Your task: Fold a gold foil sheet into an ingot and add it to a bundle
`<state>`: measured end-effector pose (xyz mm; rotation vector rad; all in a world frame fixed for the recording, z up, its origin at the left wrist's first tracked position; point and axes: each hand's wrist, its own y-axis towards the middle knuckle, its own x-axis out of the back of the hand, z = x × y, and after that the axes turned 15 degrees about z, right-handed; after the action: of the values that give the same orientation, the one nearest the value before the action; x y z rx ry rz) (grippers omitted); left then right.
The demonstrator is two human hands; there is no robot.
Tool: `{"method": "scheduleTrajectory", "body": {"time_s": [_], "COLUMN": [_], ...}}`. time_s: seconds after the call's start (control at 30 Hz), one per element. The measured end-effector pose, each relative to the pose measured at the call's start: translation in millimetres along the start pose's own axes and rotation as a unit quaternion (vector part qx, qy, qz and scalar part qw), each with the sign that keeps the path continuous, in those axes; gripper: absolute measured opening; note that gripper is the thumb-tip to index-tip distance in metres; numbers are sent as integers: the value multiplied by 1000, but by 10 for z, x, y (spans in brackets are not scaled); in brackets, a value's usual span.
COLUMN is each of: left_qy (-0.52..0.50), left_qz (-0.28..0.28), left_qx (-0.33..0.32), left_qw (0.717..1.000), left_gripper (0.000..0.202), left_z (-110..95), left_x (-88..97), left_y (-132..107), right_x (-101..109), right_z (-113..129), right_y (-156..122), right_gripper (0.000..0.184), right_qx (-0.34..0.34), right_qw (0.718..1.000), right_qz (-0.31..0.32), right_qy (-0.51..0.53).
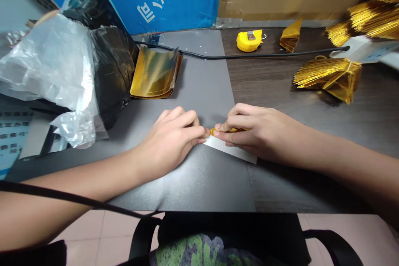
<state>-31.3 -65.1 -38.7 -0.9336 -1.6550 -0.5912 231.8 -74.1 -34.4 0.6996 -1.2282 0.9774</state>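
Observation:
A small sheet of gold foil paper [232,149], white side up, lies on the grey mat [199,91] at the table's near middle. My left hand [173,139] has its fingers curled, and its fingertips press on the sheet's left corner. My right hand [258,133] pinches the folded gold edge of the same sheet, fingers pressed together. The two hands meet fingertip to fingertip over the fold. Most of the sheet is hidden under my right hand.
A stack of gold sheets [156,72] leans at the back of the mat beside black and clear plastic bags [71,66]. A yellow tape measure [249,40], a black cable [264,55] and bundles of folded gold paper [330,77] lie on the dark wooden table [358,120].

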Motion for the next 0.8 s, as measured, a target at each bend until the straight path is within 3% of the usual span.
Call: {"method": "scheduleTrajectory", "body": {"time_s": [0.2, 0.43, 0.63, 0.8], "left_qy": [54, -7, 46, 106], "left_qz": [8, -70, -21, -2], "left_qx": [-11, -67, -69, -56], "left_qw": [998, 995, 996, 993], "left_gripper": [29, 23, 23, 26], "left_z": [-20, 101, 85, 13], "left_x": [16, -11, -14, 18], "left_y": [-6, 38, 27, 1], "right_x": [30, 33, 29, 76], "right_z": [20, 3, -54, -224], "right_y": [1, 3, -12, -94], "right_gripper": [33, 33, 33, 39], "right_qx": [5, 7, 18, 71], "right_qw": [1000, 999, 998, 990], "right_qz": [0, 0, 9, 27], "right_qy": [31, 36, 67, 116]}}
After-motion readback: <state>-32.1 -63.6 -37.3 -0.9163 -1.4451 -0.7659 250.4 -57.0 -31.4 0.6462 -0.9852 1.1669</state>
